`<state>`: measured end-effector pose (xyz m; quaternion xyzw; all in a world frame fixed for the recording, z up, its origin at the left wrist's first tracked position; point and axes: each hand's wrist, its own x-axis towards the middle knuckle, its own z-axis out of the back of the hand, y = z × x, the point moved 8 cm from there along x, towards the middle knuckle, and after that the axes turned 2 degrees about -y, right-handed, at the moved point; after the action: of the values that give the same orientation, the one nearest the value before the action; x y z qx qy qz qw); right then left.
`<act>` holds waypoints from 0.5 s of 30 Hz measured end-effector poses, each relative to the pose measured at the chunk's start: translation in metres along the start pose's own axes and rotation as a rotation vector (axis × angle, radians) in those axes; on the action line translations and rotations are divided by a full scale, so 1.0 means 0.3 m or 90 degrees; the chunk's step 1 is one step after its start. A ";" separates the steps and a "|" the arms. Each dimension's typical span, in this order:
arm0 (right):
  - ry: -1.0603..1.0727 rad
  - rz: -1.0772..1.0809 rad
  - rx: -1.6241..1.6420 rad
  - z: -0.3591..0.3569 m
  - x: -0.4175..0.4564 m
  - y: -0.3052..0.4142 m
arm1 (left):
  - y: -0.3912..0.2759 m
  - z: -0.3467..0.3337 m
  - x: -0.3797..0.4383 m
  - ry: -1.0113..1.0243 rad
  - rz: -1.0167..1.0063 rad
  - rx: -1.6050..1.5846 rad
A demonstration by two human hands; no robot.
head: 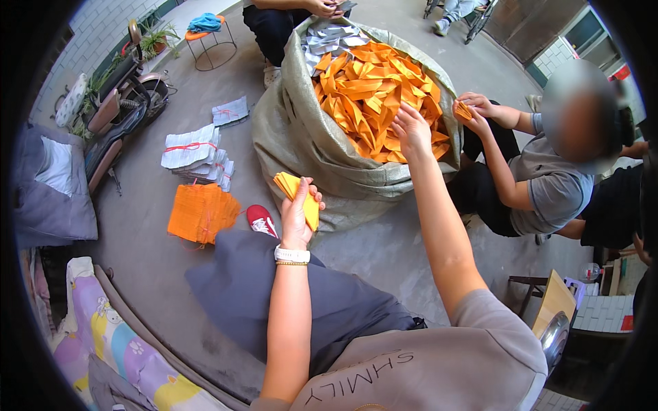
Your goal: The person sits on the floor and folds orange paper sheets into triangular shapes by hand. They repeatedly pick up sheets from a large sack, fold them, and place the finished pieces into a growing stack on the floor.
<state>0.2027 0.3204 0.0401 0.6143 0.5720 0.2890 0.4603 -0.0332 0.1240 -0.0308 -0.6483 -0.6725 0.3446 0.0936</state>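
My left hand point(298, 213) grips a stack of yellow-orange paper sheets point(310, 208), fanned slightly at the upper end. Over the wide mouth of a large woven sack point(329, 164), my right hand point(413, 132) reaches out with its fingers extended and a little apart. Its fingertips are at the heap of folded orange paper pieces point(367, 95), and I see nothing clearly gripped in them. Folded silver-grey paper pieces point(334, 41) lie at the far side inside the sack.
On the floor at left lie tied bundles of orange paper point(198, 213) and grey-white paper point(190, 149). A seated co-worker point(550, 180) at right holds folded orange paper; another person point(272, 31) sits behind the sack. A stool point(205, 38) and parked scooter point(121, 97) stand farther left.
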 end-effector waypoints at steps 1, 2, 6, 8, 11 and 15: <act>0.013 -0.002 -0.033 0.016 0.007 -0.045 | 0.003 0.006 0.006 -0.003 0.002 0.014; 0.025 -0.002 -0.066 0.049 -0.014 -0.105 | 0.016 0.017 0.005 -0.008 0.006 0.027; 0.217 -0.020 -0.392 -0.027 -0.290 -0.258 | 0.049 0.056 0.024 -0.035 0.009 0.081; 0.419 0.216 -0.643 -0.203 -0.450 -0.121 | 0.061 0.058 0.026 -0.049 0.020 0.127; 0.655 0.705 -1.010 -0.447 -0.788 0.174 | 0.065 0.110 0.030 -0.054 0.031 0.154; 0.534 0.869 -0.683 -0.605 -1.052 0.558 | 0.056 0.082 -0.032 0.082 0.000 0.148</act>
<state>0.0594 0.0706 0.3186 0.3694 0.0013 0.9135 0.1703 -0.0323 0.1053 -0.0558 -0.6539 -0.6205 0.3779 0.2111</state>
